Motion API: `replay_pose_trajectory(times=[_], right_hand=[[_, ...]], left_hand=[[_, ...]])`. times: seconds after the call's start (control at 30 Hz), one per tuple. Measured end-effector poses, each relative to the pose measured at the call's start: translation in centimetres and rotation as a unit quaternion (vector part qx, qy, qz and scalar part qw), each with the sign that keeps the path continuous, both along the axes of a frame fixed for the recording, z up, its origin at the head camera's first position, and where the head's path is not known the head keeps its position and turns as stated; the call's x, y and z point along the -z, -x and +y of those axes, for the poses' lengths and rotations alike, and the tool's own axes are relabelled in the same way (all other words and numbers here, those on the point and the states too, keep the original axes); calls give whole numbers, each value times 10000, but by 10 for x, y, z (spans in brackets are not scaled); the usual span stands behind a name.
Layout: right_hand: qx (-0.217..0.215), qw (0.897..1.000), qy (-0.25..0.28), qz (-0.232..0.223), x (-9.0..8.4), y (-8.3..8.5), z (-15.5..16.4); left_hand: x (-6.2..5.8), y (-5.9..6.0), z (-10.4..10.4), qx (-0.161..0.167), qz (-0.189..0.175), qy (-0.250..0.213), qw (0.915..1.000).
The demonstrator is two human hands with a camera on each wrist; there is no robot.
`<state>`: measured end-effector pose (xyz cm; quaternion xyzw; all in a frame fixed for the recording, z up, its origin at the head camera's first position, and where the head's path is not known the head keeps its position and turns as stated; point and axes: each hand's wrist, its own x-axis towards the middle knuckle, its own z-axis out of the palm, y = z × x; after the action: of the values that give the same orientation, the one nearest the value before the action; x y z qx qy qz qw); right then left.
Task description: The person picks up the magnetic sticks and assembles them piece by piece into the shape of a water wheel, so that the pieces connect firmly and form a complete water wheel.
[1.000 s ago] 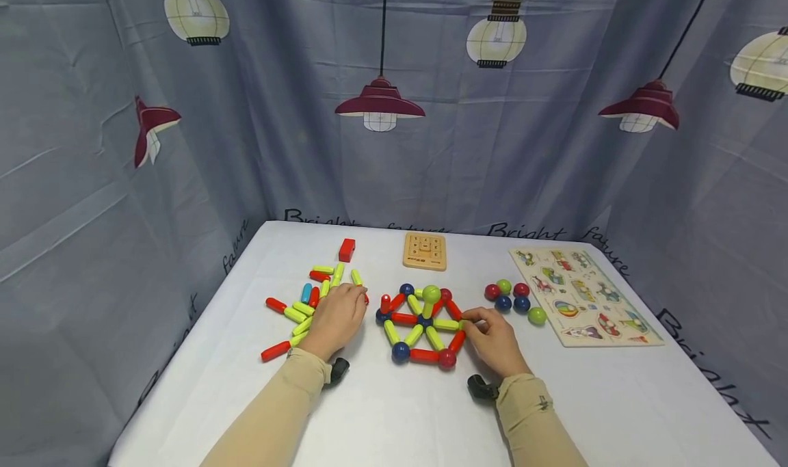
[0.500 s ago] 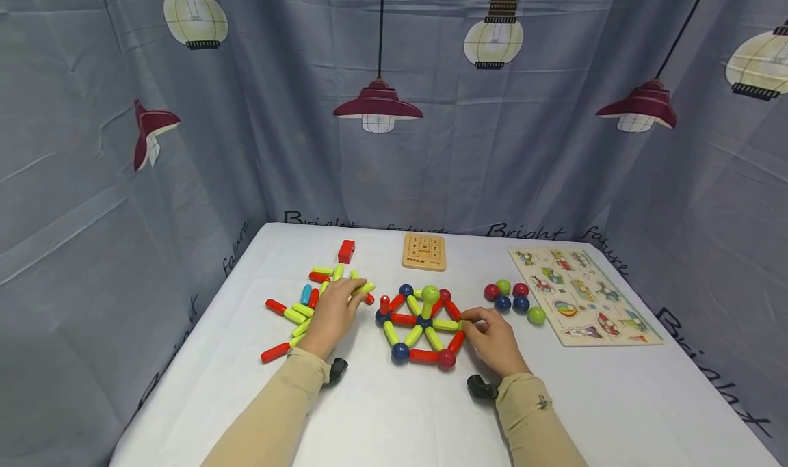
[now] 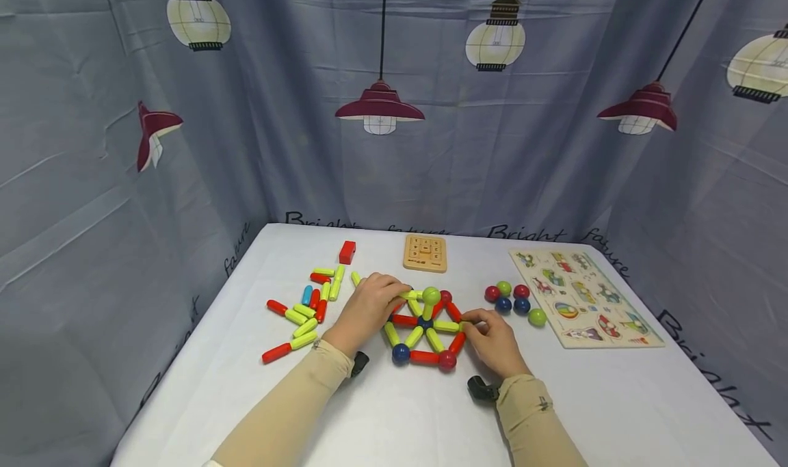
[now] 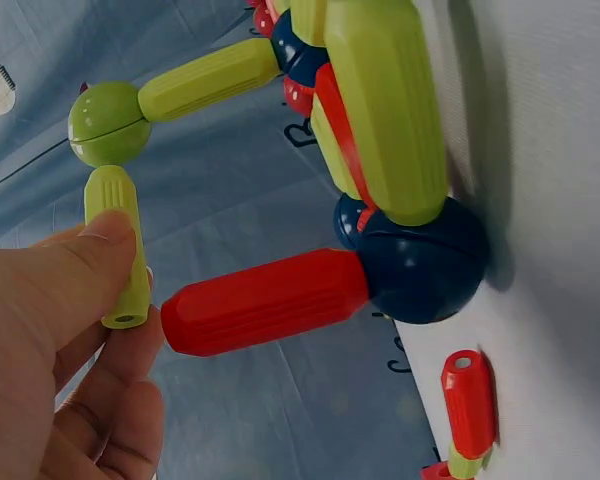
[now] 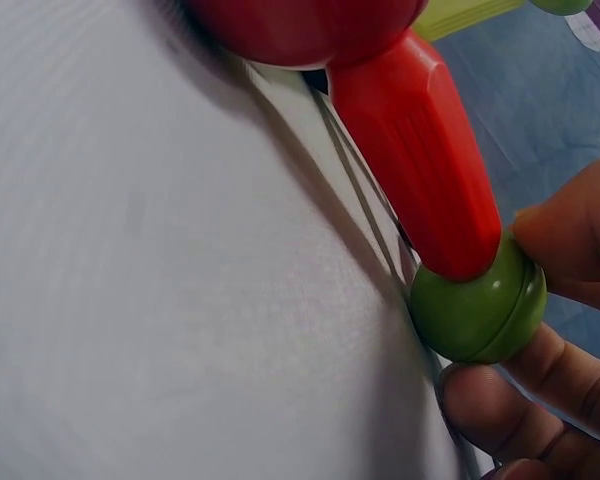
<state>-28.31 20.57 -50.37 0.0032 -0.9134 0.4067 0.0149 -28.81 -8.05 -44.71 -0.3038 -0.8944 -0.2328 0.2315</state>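
A wheel-shaped frame of magnetic rods and balls lies mid-table in the head view, with a navy hub ball [image 3: 425,323]. From the hub an upright yellow-green rod [image 4: 210,78] carries a light green ball [image 4: 110,125]. My left hand [image 3: 368,310] pinches another yellow-green rod [image 4: 110,190], whose tip meets that ball or nearly so. Below the pinched rod's other end, a red rod [image 4: 265,302] stands on a navy rim ball [image 4: 425,265]; the left hand hides it in the head view. On the frame's right side, my right hand [image 3: 497,344] pinches a green ball [image 5: 475,310] joined to a red rod [image 5: 420,150].
Several loose rods [image 3: 304,327] lie left of the frame, with a red block [image 3: 347,252] behind them. At the back is a wooden number puzzle [image 3: 425,253]. Several loose balls [image 3: 521,305] and a picture puzzle board [image 3: 585,299] lie to the right.
My left hand has picked up a yellow-green rod from the loose pile and carried it right to the light green ball above the hub. The right hand has stayed on its green ball.
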Motion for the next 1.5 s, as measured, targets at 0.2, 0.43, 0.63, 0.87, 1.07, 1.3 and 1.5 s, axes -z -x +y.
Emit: replay_pose_trajectory(times=[0.2,0.43,0.63,0.87,1.07,1.3,1.5], right_hand=[[-14,9998,25,179,0,0,0],[-115,9992,48,369,2,-1,0],[-67,9995,34,299,0,-1,-1],[-32,9999,-14,149,-2,-1,-1],[-3,9997,3,228,-5,-2,2],[211,9996,191,45,-6,-3,4],[275,9974,-72,668,-3,-2,5]], left_hand=[[-4,7,5,5,142,194,9997],[-2,10,5,44,39,175,9998],[0,13,1,-4,-129,103,9999],[3,1,-7,-101,80,-270,9996],[12,-24,-12,747,-1249,612,9875],[30,-20,-25,333,-2137,1006,9711],[34,-19,-35,365,-2299,671,9702]])
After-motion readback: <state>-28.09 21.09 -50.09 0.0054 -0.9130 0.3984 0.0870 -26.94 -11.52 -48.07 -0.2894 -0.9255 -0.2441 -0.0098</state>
